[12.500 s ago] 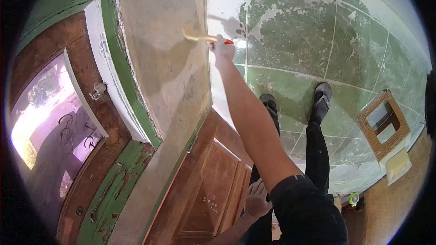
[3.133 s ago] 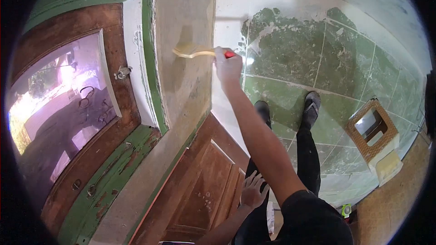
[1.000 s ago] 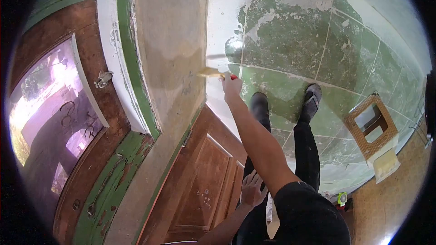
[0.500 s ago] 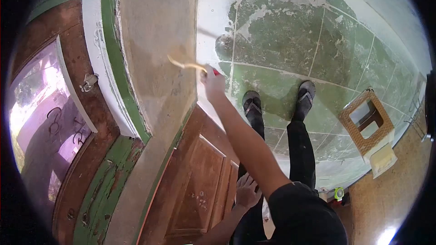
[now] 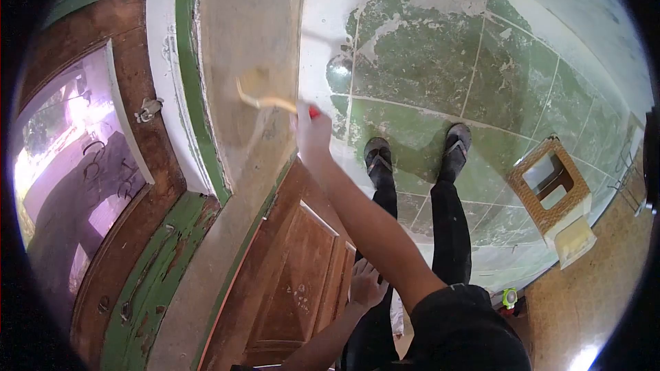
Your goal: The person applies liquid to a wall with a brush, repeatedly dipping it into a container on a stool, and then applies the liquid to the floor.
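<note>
My right hand (image 5: 313, 130) is closed around the handle of a paintbrush (image 5: 275, 102) at the edge of a bare plaster wall strip (image 5: 251, 20). The brush has a slim wooden handle, with a bit of red showing at my grip, and its pale bristles curve upward at the far end. Beside those bristles a darker, damp-looking patch (image 5: 260, 82) marks the plaster. Lower down, my left hand (image 5: 368, 284) lies on my dark-trousered thigh, its fingers stretched out and holding nothing.
Green floor tiles (image 5: 412, 62) with white dust spread ahead of my sandalled feet. To the right stands a woven-patterned box (image 5: 543, 216) with an opening. On the left are a peeling green frame (image 5: 155, 278) and a window (image 5: 82, 172); a brown panelled door (image 5: 295, 288) is below.
My right hand and the brush have shifted left, and a damp-looking patch now shows by the bristles. The view has moved slightly. My left hand stays on my thigh.
</note>
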`<action>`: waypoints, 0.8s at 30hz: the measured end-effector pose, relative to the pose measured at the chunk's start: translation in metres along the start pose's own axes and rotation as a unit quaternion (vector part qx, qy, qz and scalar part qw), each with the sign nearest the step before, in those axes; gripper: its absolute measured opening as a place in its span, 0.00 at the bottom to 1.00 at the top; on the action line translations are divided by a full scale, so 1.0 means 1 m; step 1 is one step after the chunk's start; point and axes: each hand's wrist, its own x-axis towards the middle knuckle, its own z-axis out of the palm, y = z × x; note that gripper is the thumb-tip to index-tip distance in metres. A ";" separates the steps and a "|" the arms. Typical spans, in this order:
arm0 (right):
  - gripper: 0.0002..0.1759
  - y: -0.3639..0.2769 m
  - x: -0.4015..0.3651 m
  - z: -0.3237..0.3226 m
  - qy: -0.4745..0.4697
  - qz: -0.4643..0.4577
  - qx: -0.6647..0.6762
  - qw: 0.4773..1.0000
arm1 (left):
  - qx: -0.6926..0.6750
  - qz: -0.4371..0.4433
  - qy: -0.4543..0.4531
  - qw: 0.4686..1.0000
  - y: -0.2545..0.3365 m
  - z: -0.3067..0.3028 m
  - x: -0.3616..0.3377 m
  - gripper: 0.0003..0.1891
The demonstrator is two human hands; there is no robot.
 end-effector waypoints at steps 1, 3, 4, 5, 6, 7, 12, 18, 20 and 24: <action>0.15 0.010 -0.019 -0.019 0.026 0.006 -0.111 0.993 | 0.005 -0.004 -0.008 1.000 -0.005 0.005 -0.002 0.22; 0.16 0.019 -0.061 -0.056 0.049 -0.009 -0.244 0.969 | -0.012 0.007 0.006 1.000 -0.015 0.011 -0.001 0.23; 0.16 0.025 -0.078 -0.077 0.057 0.021 -0.261 0.963 | -0.027 0.015 0.017 0.999 -0.017 0.011 -0.002 0.25; 0.17 0.030 -0.096 -0.098 0.071 0.050 -0.277 0.957 | -0.030 0.025 0.012 0.999 -0.015 0.008 -0.003 0.25; 0.18 0.031 -0.115 -0.119 0.077 0.067 -0.288 0.952 | -0.014 0.030 0.028 0.999 -0.013 0.005 -0.003 0.25; 0.19 0.028 -0.133 -0.138 0.082 0.083 -0.300 0.947 | 0.001 0.034 0.047 0.998 -0.011 0.002 -0.002 0.26; 0.14 -0.057 -0.226 -0.192 0.103 0.070 -0.146 0.981 | -0.035 0.085 0.091 0.992 0.000 -0.018 -0.002 0.14; 0.14 -0.120 -0.370 -0.237 0.136 0.088 -0.031 0.986 | -0.061 0.074 0.109 0.989 0.000 -0.014 -0.027 0.18; 0.14 -0.153 -0.434 -0.234 0.092 0.085 -0.040 0.991 | -0.071 0.123 0.108 0.984 -0.040 0.031 -0.019 0.20; 0.13 -0.204 -0.540 -0.258 0.056 0.039 -0.048 0.997 | 0.032 0.216 0.174 0.960 0.029 -0.032 -0.077 0.21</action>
